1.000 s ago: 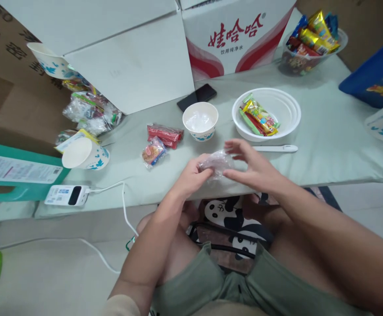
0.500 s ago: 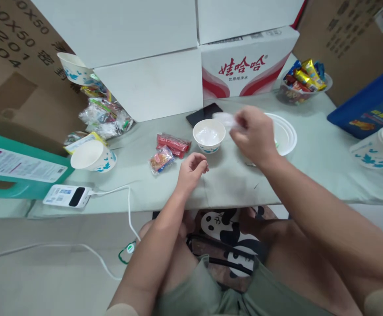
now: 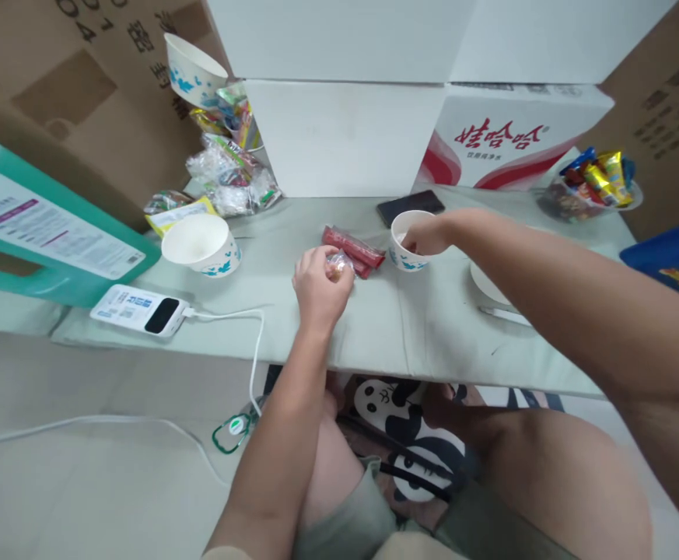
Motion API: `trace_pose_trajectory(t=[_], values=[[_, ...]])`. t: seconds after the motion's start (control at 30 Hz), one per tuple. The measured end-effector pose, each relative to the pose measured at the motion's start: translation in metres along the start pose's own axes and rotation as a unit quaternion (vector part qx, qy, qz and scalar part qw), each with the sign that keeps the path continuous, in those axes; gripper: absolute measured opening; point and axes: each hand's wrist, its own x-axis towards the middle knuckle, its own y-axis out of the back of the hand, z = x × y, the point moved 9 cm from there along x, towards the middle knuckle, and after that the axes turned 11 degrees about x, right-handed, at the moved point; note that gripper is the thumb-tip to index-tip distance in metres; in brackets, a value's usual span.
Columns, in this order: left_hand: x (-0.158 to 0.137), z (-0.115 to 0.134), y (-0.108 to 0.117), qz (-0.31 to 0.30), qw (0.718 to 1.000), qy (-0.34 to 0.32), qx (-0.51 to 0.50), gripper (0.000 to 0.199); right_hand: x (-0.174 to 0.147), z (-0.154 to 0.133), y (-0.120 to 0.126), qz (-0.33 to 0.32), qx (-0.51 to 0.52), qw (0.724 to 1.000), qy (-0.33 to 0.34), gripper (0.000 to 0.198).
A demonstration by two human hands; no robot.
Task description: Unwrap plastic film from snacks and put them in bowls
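Observation:
My left hand point(image 3: 320, 286) has its fingers curled round a small clear-wrapped snack packet point(image 3: 340, 266) on the table. Just beyond that packet lie red plastic-wrapped sticks point(image 3: 358, 247). My right hand point(image 3: 428, 236) reaches down into a white paper bowl point(image 3: 407, 258) with blue leaf print. Its fingers are bent together inside the rim, and their tips are partly hidden, so what they hold cannot be made out. Behind the bowl a dark phone point(image 3: 410, 207) lies flat. Under my right forearm, a white plate point(image 3: 484, 285) shows only in part.
Another paper bowl point(image 3: 202, 245) stands at left, near a pile of wrapped snacks point(image 3: 237, 187) and a white power bank point(image 3: 141, 309) with a cable. White cartons point(image 3: 344, 140) wall off the back. A clear bowl of candies point(image 3: 599, 187) is at the far right.
My right hand has gone from above the plate, where it held something whitish, down into the paper bowl. My left hand has moved onto the snack packet. The view has shifted.

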Motion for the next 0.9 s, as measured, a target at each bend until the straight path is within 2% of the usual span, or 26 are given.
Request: trace_pose_trajectory(t=[0.07, 0.1, 0.13, 0.17, 0.23, 0.3, 0.37, 0.4, 0.43, 0.47, 0.53, 0.6, 0.63, 0.67, 0.73, 0.9], values=[[0.004, -0.012, -0.005, -0.063, 0.995, -0.012, 0.08, 0.048, -0.008, -0.011, -0.006, -0.099, -0.08, 0.992, -0.028, 0.024], [0.005, -0.018, -0.009, -0.099, 0.989, -0.014, 0.112, 0.058, -0.018, -0.018, -0.006, -0.148, -0.132, 0.98, -0.033, 0.016], [0.005, -0.023, -0.013, -0.128, 0.982, -0.01, 0.14, 0.062, -0.032, -0.027, 0.0, -0.165, -0.182, 0.969, -0.032, 0.008], [0.005, -0.028, -0.014, -0.145, 0.976, -0.002, 0.165, 0.062, -0.049, -0.04, 0.009, -0.153, -0.22, 0.963, -0.012, 0.01], [0.005, -0.033, -0.011, -0.145, 0.97, 0.02, 0.192, 0.055, -0.094, -0.074, 0.033, -0.07, -0.201, 0.972, 0.102, 0.027], [0.005, -0.034, -0.007, -0.13, 0.977, 0.047, 0.162, 0.049, -0.149, -0.077, 0.061, 0.045, -0.14, 0.979, 0.139, 0.024], [0.002, -0.031, -0.006, -0.126, 0.988, 0.08, 0.047, 0.045, -0.2, -0.046, 0.083, 0.146, -0.102, 0.978, 0.105, 0.017], [-0.002, -0.029, -0.009, -0.136, 0.984, 0.104, -0.038, 0.042, -0.222, -0.022, 0.09, 0.187, -0.09, 0.976, 0.072, 0.015], [-0.008, -0.025, -0.016, -0.163, 0.969, 0.132, -0.133, 0.04, -0.241, 0.002, 0.096, 0.219, -0.092, 0.971, 0.041, 0.016], [-0.017, -0.02, -0.026, -0.205, 0.938, 0.163, -0.226, 0.038, -0.255, 0.024, 0.097, 0.234, -0.106, 0.966, 0.016, 0.016], [-0.04, -0.002, -0.051, -0.312, 0.848, 0.222, -0.366, 0.039, -0.271, 0.058, 0.095, 0.223, -0.148, 0.963, 0.003, 0.023], [-0.063, 0.02, -0.073, -0.404, 0.768, 0.254, -0.428, 0.044, -0.275, 0.076, 0.087, 0.184, -0.184, 0.965, 0.024, 0.032], [-0.072, 0.029, -0.081, -0.434, 0.744, 0.258, -0.438, 0.046, -0.275, 0.083, 0.084, 0.166, -0.195, 0.966, 0.032, 0.037], [-0.079, 0.037, -0.09, -0.455, 0.732, 0.254, -0.439, 0.047, -0.274, 0.088, 0.082, 0.15, -0.205, 0.967, 0.033, 0.04], [-0.088, 0.049, -0.106, -0.479, 0.732, 0.231, -0.427, 0.051, -0.271, 0.1, 0.079, 0.121, -0.23, 0.966, 0.005, 0.045], [-0.1, 0.061, -0.134, -0.484, 0.771, 0.195, -0.366, 0.063, -0.267, 0.12, 0.08, 0.077, -0.28, 0.953, -0.088, 0.038]])
